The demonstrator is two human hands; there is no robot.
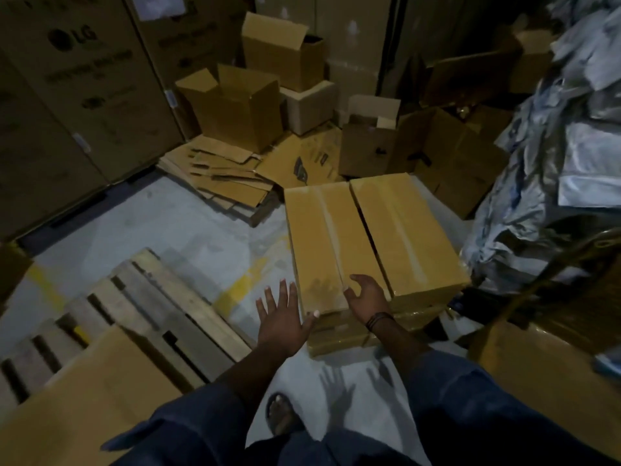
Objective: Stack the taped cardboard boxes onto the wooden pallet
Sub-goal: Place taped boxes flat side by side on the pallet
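The left taped box (pixel 322 243) sits on lower boxes (pixel 339 334) on the floor (pixel 188 230), right of the wooden pallet (pixel 144 307). The left hand (pixel 282 317) spreads open at its near-left corner; the right hand (pixel 366 297) hovers relaxed over its near edge. The box looks stiff and probably heavy, so it is best gripped under opposite bottom edges.

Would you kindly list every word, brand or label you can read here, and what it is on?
"LG": on the tall carton at upper left.
Lines printed beneath it: too blurred to read.
Marks on the flattened cardboard: too blurred to read.
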